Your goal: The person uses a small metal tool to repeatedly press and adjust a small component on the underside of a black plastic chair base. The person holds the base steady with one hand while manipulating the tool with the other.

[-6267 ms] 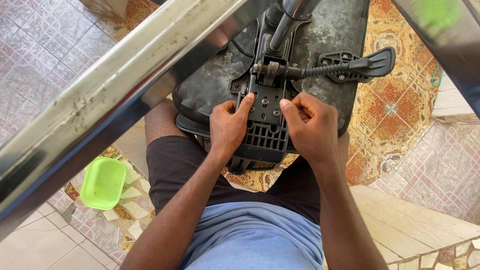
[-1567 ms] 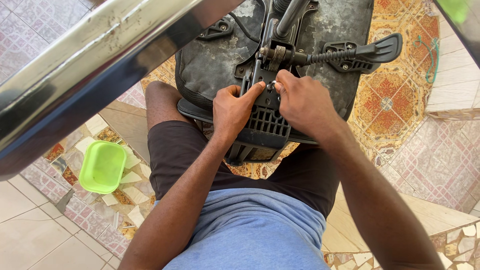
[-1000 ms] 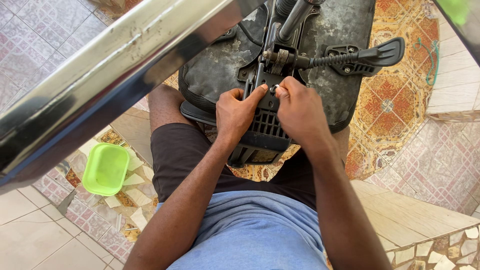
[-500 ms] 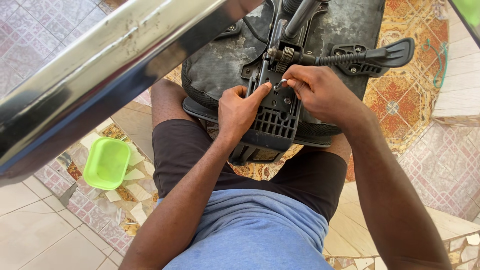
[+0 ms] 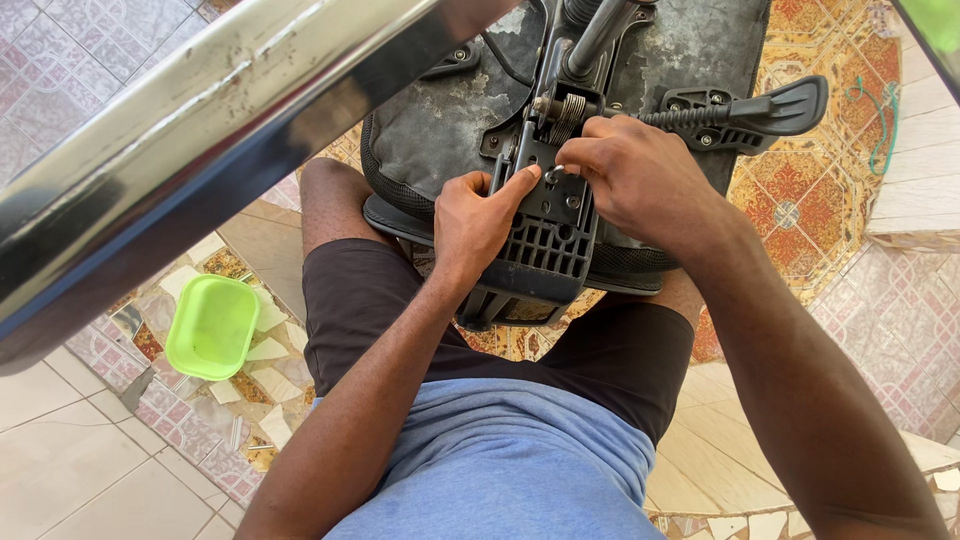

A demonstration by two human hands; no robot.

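The seat (image 5: pixel 450 120) lies upturned on the person's lap, its plate (image 5: pixel 545 240) between left grip (image 5: pixel 478 215) and right grip (image 5: pixel 630 175). The lever (image 5: pixel 745 108) juts right of the right grip; the tub (image 5: pixel 212 326) sits on the floor, well left of the left grip.

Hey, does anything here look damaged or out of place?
Yes. The upturned chair seat lies underside up across the person's lap, and its black covering is scuffed and peeling in pale patches. Both hands, left hand and right hand, rest on its mechanism plate.

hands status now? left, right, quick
Left hand: open, forefinger pressed on the black mechanism plate under the chair seat.
Right hand: fingertips pinched at the plate's top; what they hold cannot be told.
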